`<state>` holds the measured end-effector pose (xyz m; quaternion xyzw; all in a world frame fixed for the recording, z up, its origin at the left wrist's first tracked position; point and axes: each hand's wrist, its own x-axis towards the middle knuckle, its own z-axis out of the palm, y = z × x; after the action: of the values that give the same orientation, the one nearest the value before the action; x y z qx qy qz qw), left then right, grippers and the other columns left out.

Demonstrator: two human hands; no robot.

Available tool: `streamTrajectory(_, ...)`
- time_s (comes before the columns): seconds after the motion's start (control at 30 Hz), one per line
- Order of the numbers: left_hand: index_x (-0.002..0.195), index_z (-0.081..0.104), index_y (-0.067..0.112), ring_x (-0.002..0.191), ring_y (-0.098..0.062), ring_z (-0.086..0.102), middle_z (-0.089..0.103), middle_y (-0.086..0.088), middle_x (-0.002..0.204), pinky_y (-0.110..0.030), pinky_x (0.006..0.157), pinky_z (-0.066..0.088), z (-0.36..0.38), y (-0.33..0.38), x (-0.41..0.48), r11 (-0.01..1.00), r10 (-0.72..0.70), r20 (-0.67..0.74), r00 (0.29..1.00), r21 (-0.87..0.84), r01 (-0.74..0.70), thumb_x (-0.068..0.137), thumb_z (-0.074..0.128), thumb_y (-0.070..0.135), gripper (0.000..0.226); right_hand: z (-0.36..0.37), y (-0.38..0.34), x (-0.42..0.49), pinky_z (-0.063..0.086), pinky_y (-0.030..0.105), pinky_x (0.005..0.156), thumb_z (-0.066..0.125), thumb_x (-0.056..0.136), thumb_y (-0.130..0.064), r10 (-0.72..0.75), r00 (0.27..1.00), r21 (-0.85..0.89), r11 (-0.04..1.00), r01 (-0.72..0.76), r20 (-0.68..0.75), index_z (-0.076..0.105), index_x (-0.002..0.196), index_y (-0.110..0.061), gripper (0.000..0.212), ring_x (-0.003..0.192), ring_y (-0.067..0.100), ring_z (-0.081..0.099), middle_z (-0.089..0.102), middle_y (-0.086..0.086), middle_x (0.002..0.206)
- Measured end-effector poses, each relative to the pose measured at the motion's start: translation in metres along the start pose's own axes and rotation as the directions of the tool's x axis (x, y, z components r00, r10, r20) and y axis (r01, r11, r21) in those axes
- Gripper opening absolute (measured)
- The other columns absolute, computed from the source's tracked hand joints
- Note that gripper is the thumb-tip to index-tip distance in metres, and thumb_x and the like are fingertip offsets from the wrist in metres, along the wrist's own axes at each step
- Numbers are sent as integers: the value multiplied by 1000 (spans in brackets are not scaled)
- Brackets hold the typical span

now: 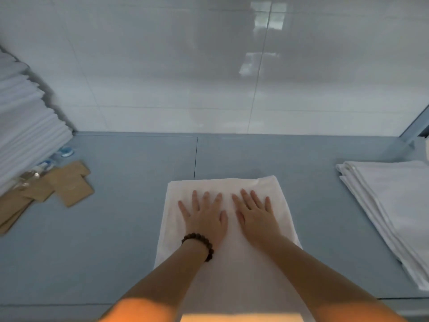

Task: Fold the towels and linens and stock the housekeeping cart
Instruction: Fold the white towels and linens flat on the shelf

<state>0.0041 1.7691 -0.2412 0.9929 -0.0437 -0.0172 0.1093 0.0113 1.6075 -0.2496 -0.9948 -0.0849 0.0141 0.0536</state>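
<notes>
both hands are laid flat on a white towel [234, 266], fingers straight and spread, with nothing pinched or curled round. the left hand [204, 217], with a bead bracelet [199, 245] at its wrist, and the right hand [255, 217] are set side by side, close but apart. the towel is spread on the grey table [116, 228] directly under the palms. its far edge lies just beyond the fingertips and its near end is lost from view below the forearms. folded sheets [390, 205] are kept well to the right of the right hand. a pile of folded linen [25, 126], brown packets [69, 182] and small bottles [66, 151] lie well to the left of the left hand.

the step is judged to be smoothing before a further fold. if the palms are pushed outward unevenly, the layers could be skewed and the edges put out of line. a slight wrinkle beyond the right fingertips could be pressed into a crease. whether the near end overhangs the table cannot be told; if it does, the towel could be dragged off once pressure is lifted.
</notes>
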Motion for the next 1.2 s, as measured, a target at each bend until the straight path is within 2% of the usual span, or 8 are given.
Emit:
streamTrajectory(0.13, 151, -5, 41, 147, -24, -16, -3, 11, 162, -68, 106, -17, 8, 12, -4, 996, 92, 26, 995, 17, -93, 99, 7, 46, 53, 3, -13, -5, -10, 48, 116, 22, 101, -37, -130, 991, -44, 991, 129, -11, 7, 153, -31, 54, 148, 12, -5, 1, -13, 160)
streamTrajectory(0.33, 146, -11, 51, 143, -35, -24, -16, 16, 159, -76, 95, -18, 11, -5, 30, 993, -109, 71, 992, 54, 105, 76, -4, 79, 76, -9, 39, 23, -5, 49, 116, 11, 97, -58, 129, 992, -76, 989, -129, -8, 8, 152, -35, 60, 148, 12, -2, 3, -9, 161)
streamTrajectory(0.47, 144, -9, 54, 145, -33, -18, -12, 13, 160, -75, 101, -4, 10, -38, 44, 975, -219, 57, 974, 37, 217, 72, -3, 83, 78, -8, 48, 29, -2, 52, 116, 9, 94, -62, 138, 990, -109, 984, -137, -4, 8, 152, -36, 63, 148, 14, -2, 2, -5, 161)
streamTrajectory(0.67, 151, -6, 40, 147, -25, -15, -13, 4, 162, -61, 114, -4, -2, -45, 31, 981, -194, 83, 978, 9, 194, 95, 10, 64, 63, -10, 44, 41, -8, 49, 117, 10, 93, -64, 239, 971, -72, 968, -239, -15, 11, 152, -36, 65, 148, 26, -9, -3, 7, 161)
streamTrajectory(0.77, 151, -12, 37, 147, -27, -18, -19, -1, 160, -63, 113, -5, -6, -30, -3, 985, -175, 193, 965, 38, 171, 97, 13, 59, 63, -17, 25, 31, -10, 52, 116, 14, 97, -57, 260, 963, -25, 966, -259, 70, 6, 153, -29, 63, 147, 28, -14, -8, 11, 160)
streamTrajectory(0.9, 150, -7, 42, 147, -33, -14, -17, -1, 161, -67, 108, -5, -9, -6, -75, 997, -82, 331, 940, 35, 74, 95, 16, 61, 63, -19, -11, -35, -10, 58, 114, 17, 99, -50, 204, 960, 11, 978, -210, 191, -2, 153, -30, 60, 146, 29, -14, -11, 8, 161)
streamTrajectory(1.03, 150, -9, 43, 146, -35, -16, -19, -1, 160, -66, 108, -7, -4, 5, -130, 997, -71, 330, 941, 58, 55, 91, 13, 68, 67, -17, -31, -114, -13, 68, 106, 16, 96, -59, 193, 957, -96, 980, -177, 215, -3, 151, -38, 62, 146, 32, -15, -8, 1, 161)
streamTrajectory(1.2, 148, -12, 44, 145, -36, -20, -25, 0, 158, -68, 107, -8, -1, 0, -117, 996, -71, 334, 940, 68, 51, 89, 14, 72, 71, -12, -41, -113, -8, 70, 107, 11, 95, -62, 202, 952, -68, 979, -191, 231, -13, 149, -39, 63, 146, 31, -16, -17, 0, 160)
